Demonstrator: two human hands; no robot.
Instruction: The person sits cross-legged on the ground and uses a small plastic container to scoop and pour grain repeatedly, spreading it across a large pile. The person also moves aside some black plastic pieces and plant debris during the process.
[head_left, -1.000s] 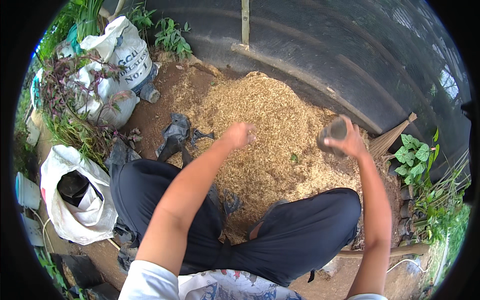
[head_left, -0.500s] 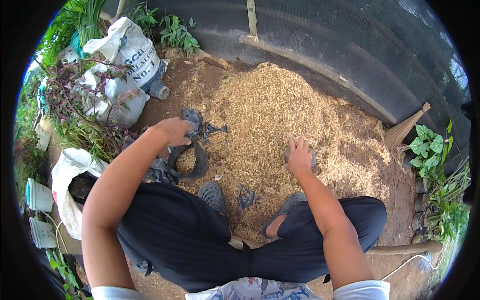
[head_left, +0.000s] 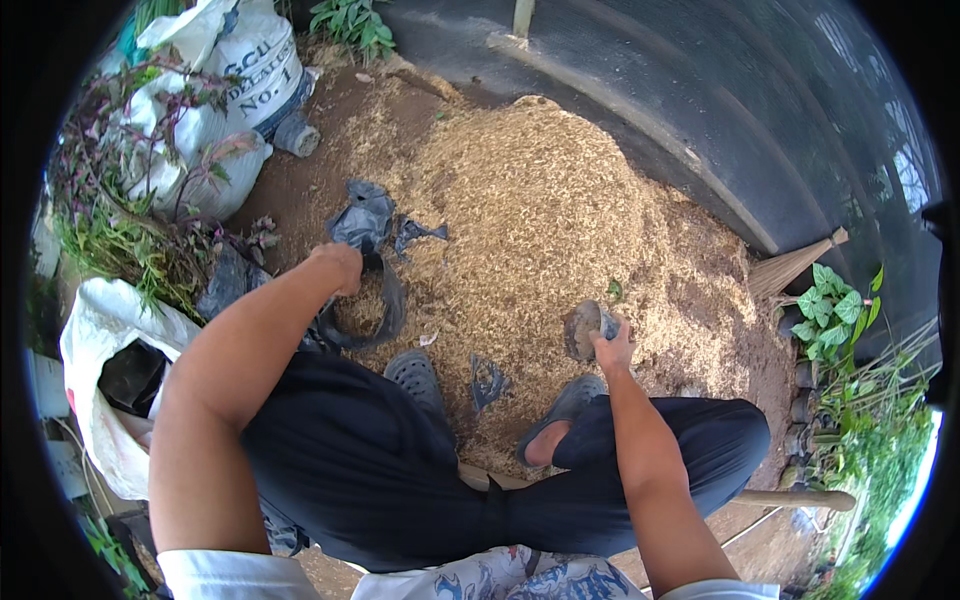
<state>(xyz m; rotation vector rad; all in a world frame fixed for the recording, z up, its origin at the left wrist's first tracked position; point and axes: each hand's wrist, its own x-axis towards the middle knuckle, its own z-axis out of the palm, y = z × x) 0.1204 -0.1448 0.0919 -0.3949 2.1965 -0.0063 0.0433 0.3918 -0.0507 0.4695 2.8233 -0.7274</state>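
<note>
1 cup (head_left: 578, 334): gripped in R hand (head_left: 615, 350), nr tan pile's (head_left: 540, 200) lower R edge. 1 blk plastic strip (head_left: 394, 302): pile's L edge, L hand (head_left: 340, 266) at it, fingers curled; can't tell if gripping.

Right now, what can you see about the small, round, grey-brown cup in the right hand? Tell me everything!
The small, round, grey-brown cup looks dull; its material is hard to tell. It seems tilted, its round brownish face toward the left, and a greyer edge shows on the right. I can't tell whether it's filled or just dirty inside. The right hand grips it over the pale tan, flaky heap; whether they touch is unclear.
</note>
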